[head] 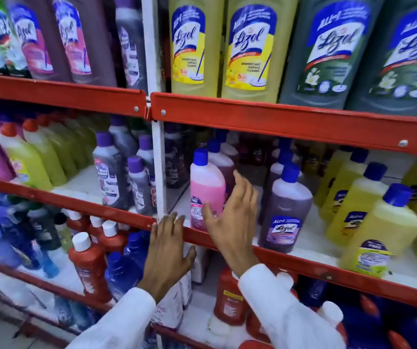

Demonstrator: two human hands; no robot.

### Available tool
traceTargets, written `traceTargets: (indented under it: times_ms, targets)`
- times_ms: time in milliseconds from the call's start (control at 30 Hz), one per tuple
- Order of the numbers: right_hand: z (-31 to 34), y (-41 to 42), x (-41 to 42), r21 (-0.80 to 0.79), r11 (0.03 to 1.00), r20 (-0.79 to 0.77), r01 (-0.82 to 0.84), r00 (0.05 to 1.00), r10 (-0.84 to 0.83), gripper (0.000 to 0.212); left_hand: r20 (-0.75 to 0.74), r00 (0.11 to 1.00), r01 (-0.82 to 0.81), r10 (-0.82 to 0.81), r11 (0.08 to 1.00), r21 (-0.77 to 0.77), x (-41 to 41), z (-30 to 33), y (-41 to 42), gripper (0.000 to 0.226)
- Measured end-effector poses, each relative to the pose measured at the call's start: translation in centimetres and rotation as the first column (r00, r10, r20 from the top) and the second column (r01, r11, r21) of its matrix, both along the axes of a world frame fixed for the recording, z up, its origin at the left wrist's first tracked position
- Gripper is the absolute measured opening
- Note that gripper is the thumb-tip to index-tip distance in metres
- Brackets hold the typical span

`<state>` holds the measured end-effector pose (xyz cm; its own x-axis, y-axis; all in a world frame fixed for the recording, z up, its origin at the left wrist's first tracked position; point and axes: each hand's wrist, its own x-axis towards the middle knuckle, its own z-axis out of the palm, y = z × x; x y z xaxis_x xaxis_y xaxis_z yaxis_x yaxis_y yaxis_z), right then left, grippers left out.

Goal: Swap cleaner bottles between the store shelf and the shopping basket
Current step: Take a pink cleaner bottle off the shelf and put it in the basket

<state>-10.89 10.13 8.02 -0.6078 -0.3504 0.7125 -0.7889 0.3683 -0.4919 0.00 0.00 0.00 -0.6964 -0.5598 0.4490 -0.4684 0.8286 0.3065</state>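
Note:
A pink cleaner bottle (pixel 206 190) with a blue cap stands upright at the front of the middle store shelf (pixel 303 263). My right hand (pixel 230 217) is open right beside it, fingers spread along its right side and thumb across its label, not closed around it. My left hand (pixel 168 250) is open too, palm down, fingertips resting on the shelf's red front rail just left of the bottle. To the right of my right hand stands a purple cleaner bottle (pixel 285 212). No shopping basket is in view.
Yellow bottles (pixel 378 233) fill the shelf's right part. Grey-purple bottles (pixel 113 177) stand left of the white upright post (pixel 159 172). Large yellow and dark green bottles line the shelf above. Red bottles (pixel 89 263) and blue ones crowd the shelf below my hands.

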Motion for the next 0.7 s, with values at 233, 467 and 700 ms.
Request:
traceTargets:
  times_ms: [233,467,700]
  targets:
    - [-1.9,-6.7,0.9,-0.232,0.970,0.408,0.073,0.912,0.029,0.103,0.076,0.997,0.033,-0.027,0.997,-0.071,-0.8,-2.1,-1.0,0.070]
    - [-0.7,-5.6,-0.5,-0.451,0.892,0.391,0.026,0.904,0.172,0.095,0.139,0.990,-0.005,0.023,0.992,-0.126,-0.3,-1.8,-1.1,0.064]
    - [6.6,1.4,-1.0,-0.719,0.551,0.125,-0.424,0.701,0.702,0.077,0.045,0.997,0.075,-0.069,0.987,-0.145,-2.7,-1.6,0.4,0.046]
